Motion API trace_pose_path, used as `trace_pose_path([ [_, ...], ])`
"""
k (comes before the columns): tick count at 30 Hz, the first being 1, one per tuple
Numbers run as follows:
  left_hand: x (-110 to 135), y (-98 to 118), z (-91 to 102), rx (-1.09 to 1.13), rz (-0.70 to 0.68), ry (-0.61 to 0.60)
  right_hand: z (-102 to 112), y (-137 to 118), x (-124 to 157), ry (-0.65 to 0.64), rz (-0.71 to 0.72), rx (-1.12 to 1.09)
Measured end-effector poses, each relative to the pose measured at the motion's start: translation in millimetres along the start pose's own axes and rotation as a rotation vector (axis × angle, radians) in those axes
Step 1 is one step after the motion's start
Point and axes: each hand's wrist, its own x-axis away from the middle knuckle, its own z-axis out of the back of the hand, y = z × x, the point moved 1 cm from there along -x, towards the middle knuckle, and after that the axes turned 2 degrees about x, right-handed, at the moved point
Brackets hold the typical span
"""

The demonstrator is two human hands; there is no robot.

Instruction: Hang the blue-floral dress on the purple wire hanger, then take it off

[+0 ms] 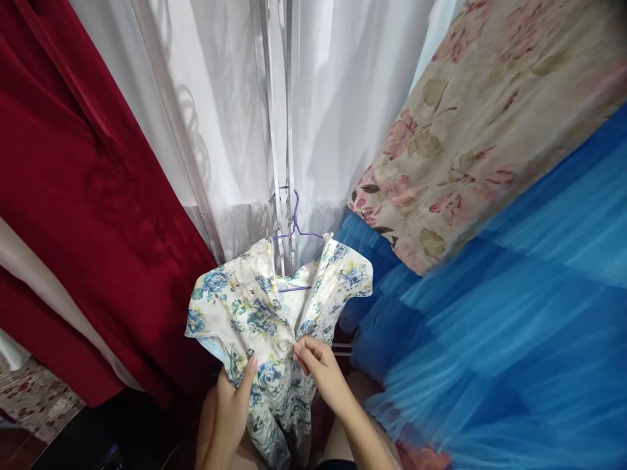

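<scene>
A small white garment point(264, 307) printed with blue and yellow flowers hangs on a purple wire hanger point(296, 222) in front of a white curtain. My left hand point(230, 405) grips the garment's lower left part, thumb laid over the fabric. My right hand point(321, 372) pinches the front of the garment near its middle with closed fingers. The hanger's hook sits against a pale vertical strip point(281, 130) of the curtain.
A dark red curtain point(83, 196) hangs on the left. White sheer curtain point(220, 117) fills the middle. On the right are a beige floral cloth point(490, 117) and blue tulle fabric point(514, 313). A patterned floor patch point(34, 398) shows at lower left.
</scene>
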Motion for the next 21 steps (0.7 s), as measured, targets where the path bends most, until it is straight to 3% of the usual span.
trace_pose_path([
  [2,9,-9,-10.0,-0.054,-0.200,0.179,4,7,7,-0.007,-0.046,-0.053],
  [4,22,-18,-27.2,-0.143,-0.428,0.202,5,12,17,-0.027,-0.080,-0.089],
  [6,35,-25,-49.1,-0.195,-0.506,-0.034,4,14,28,-0.048,-0.096,-0.090],
  [8,45,-29,-69.1,-0.164,-0.442,-0.285,2,12,35,-0.046,-0.115,-0.082],
  [12,51,-18,-90.2,-0.145,-0.353,-0.506,5,-5,29,0.031,-0.199,-0.131],
  [15,43,4,-90.7,-0.320,-0.417,-0.678,14,-40,4,0.128,-0.161,-0.174],
  [21,24,44,-77.5,-0.735,-0.525,-0.921,14,-138,-70,0.192,0.126,-0.201],
])
